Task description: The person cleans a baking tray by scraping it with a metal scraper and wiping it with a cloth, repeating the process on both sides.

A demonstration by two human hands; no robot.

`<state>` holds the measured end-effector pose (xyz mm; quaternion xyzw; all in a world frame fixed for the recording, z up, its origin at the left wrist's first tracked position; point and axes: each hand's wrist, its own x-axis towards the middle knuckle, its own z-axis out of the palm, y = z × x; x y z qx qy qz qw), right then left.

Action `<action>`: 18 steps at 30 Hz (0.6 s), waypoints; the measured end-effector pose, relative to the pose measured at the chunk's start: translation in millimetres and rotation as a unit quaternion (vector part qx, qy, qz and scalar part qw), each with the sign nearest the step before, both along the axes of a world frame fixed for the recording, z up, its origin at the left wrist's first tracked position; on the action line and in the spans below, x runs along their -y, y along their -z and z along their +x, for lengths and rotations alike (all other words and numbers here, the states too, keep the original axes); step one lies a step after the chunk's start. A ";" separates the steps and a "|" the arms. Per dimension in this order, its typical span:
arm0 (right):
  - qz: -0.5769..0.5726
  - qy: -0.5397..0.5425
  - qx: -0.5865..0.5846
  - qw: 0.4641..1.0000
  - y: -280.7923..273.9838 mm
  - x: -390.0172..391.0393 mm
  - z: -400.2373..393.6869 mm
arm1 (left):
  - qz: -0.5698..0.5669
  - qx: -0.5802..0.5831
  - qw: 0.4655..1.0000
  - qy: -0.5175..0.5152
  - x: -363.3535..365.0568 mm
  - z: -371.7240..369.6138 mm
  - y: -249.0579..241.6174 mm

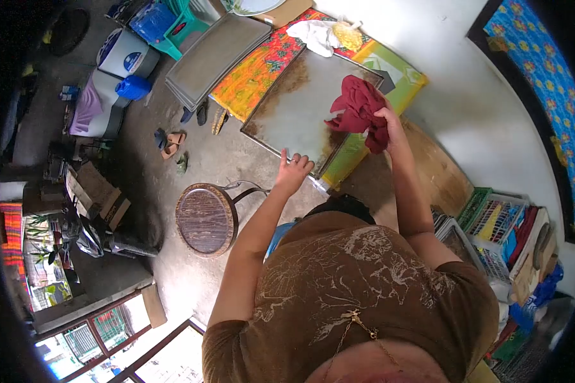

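A crumpled dark red cloth (pixel 358 105) is gripped in my right hand (pixel 391 127), over the right part of a large flat metal tray (pixel 284 108). Brown rust-like stains mark the tray's corners and right side. My left hand (pixel 294 171) lies at the tray's near edge, fingers apart and resting on the rim. Under the tray is a table with a colourful patterned cover (pixel 243 86), yellow and red on one side, green on the other. At the table's far end lie a white cloth (pixel 314 35) and a yellow bundle (pixel 347 36).
A round wooden stool (pixel 206 219) stands left of my left arm. More stacked metal trays (pixel 217 60) lean beside the table. Sandals (pixel 171 145) lie on the concrete floor. Plastic crates (pixel 492 220) stand at the right by the wall, and a blue container (pixel 133 87) at the left.
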<state>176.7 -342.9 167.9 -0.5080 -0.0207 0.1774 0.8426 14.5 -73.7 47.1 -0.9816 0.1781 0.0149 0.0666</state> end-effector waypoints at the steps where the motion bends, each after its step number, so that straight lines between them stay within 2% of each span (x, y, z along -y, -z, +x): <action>1: 0.019 -0.002 -0.006 1.000 0.4 2.8 -2.3 | 0.011 -0.027 1.000 0.006 -1.9 1.2 -1.6; 2: 0.039 -0.005 -0.011 0.999 1.4 5.7 -4.1 | 0.023 -0.054 0.998 0.011 -3.3 1.6 -3.0; 6: 0.114 -0.022 -0.092 0.989 18.4 16.2 -1.4 | -0.012 0.035 0.998 0.055 -7.3 0.7 -3.2; 11: 0.146 0.013 -0.078 0.986 8.0 18.6 -1.7 | -0.001 0.032 0.998 0.062 -10.0 1.1 -4.7; 15: 0.176 0.024 -0.093 0.980 12.2 31.2 5.6 | -0.017 0.032 0.999 0.034 -12.3 -3.5 -21.7; 18: 0.236 0.013 -0.089 0.968 10.9 47.0 11.5 | -0.029 0.045 0.999 -0.002 -16.3 -7.0 -55.0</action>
